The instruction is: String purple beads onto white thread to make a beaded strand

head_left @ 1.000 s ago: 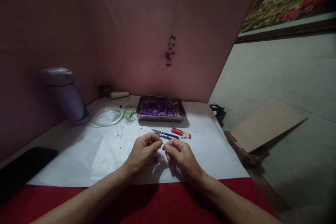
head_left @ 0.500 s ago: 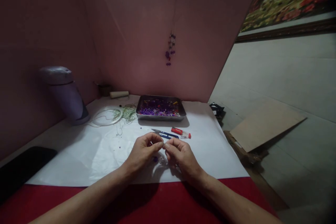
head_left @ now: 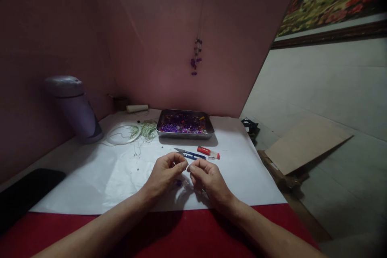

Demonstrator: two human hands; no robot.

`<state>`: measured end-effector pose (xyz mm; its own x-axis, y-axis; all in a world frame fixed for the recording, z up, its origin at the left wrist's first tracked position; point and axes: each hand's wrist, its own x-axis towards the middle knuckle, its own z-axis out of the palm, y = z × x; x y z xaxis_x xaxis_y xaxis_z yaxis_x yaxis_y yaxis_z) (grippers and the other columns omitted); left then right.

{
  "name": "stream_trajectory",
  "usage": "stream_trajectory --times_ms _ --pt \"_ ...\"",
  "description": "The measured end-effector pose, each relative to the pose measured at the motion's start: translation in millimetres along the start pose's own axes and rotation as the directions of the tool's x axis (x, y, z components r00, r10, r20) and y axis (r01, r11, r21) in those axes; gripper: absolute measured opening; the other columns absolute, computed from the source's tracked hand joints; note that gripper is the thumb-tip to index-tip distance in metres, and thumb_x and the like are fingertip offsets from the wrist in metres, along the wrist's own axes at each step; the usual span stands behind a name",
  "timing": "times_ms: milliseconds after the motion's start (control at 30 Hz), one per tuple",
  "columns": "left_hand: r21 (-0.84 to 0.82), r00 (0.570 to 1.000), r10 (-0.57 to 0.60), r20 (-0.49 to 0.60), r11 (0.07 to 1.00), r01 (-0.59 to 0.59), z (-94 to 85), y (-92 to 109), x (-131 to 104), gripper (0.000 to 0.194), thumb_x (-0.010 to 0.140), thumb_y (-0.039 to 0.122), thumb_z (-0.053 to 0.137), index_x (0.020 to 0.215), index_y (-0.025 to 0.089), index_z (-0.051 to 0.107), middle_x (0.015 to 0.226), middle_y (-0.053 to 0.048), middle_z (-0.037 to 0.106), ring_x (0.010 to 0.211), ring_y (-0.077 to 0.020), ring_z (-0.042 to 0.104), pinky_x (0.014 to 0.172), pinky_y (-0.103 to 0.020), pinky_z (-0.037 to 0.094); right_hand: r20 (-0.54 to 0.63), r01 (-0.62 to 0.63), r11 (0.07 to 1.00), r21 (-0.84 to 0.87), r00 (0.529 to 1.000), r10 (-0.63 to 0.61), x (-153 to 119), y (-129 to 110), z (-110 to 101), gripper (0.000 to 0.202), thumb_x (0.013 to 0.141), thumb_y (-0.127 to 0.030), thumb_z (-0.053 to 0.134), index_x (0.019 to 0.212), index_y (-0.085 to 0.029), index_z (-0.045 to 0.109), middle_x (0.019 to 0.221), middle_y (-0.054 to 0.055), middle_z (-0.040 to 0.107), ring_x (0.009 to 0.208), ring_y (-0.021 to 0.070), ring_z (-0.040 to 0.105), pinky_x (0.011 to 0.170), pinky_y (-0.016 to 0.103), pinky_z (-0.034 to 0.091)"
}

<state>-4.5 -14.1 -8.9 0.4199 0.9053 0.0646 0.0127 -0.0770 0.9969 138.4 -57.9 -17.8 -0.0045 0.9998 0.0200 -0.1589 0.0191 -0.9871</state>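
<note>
Over the white sheet, my left hand [head_left: 165,171] is closed in a pinch of thumb and forefinger on a thin thread that barely shows. Facing it, my right hand [head_left: 208,177] pinches the same fine thread, fingertips nearly touching those of the left. Below and between the hands are purple and clear beads [head_left: 180,183], partly hidden by the fingers; whether they hang or rest on the sheet I cannot tell. Just beyond the fingertips lie blue thread snips [head_left: 193,155] and a red lighter-like item with a clear end [head_left: 208,152].
A metal tray [head_left: 185,135] of mostly purple beads stands behind the snips. Left of it are tangled green thread [head_left: 148,130], a clear coil [head_left: 123,142] and a purple flask [head_left: 77,113]. A black flat object [head_left: 33,187] lies at left. Bead strands [head_left: 196,56] hang on the pink panel.
The fingertips of my two hands have shifted very slightly, and a small gap shows between them. Everything else on the table stays where it was.
</note>
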Motion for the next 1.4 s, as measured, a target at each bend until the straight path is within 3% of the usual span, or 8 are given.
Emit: stream_trajectory --times_ms 400,700,967,1400 --pt "-0.141 0.996 -0.075 0.040 0.987 0.080 1.1 4.2 -0.5 0.027 0.065 0.031 0.070 0.085 0.013 0.064 0.075 -0.003 0.063 0.060 -0.0113 0.054 0.055 -0.023 0.041 0.034 -0.027 1.000 0.011 0.999 0.026 0.8 -2.0 -1.6 0.021 0.074 -0.032 0.060 0.065 -0.016 0.051 0.046 -0.005 0.049 0.036 0.0041 0.033 0.036 0.018 0.023" --pt "-0.144 0.998 -0.049 0.042 0.988 0.055 1.0 2.0 0.3 0.022 0.065 0.030 0.069 0.075 0.013 0.059 0.064 0.000 0.058 0.055 -0.0099 0.051 0.053 -0.022 0.038 0.036 -0.027 0.999 -0.021 0.999 0.028 -0.5 -2.9 -1.3 0.020 0.074 -0.031 0.059 0.064 -0.016 0.051 0.046 -0.005 0.050 0.038 0.0050 0.034 0.038 0.018 0.024" --pt "-0.158 0.998 -0.001 0.056 0.987 0.010 -2.3 -2.7 1.5 0.027 0.064 0.026 0.070 0.087 0.015 0.063 0.071 0.000 0.058 0.060 -0.0106 0.052 0.056 -0.023 0.040 0.049 -0.055 0.998 0.039 0.997 0.053 0.7 -1.0 -2.5 0.019 0.072 -0.032 0.061 0.067 -0.016 0.053 0.046 -0.005 0.049 0.037 0.0048 0.031 0.037 0.019 0.021" --pt "0.002 0.999 0.045 0.023 0.999 -0.045 -0.4 3.8 1.8 0.017 0.066 0.027 0.068 0.075 0.014 0.063 0.069 -0.001 0.061 0.061 -0.0108 0.052 0.057 -0.022 0.040 0.052 -0.048 0.999 0.021 0.998 0.047 -0.3 -2.1 -3.5 0.019 0.075 -0.030 0.058 0.065 -0.016 0.051 0.047 -0.005 0.050 0.037 0.0048 0.034 0.037 0.018 0.024"
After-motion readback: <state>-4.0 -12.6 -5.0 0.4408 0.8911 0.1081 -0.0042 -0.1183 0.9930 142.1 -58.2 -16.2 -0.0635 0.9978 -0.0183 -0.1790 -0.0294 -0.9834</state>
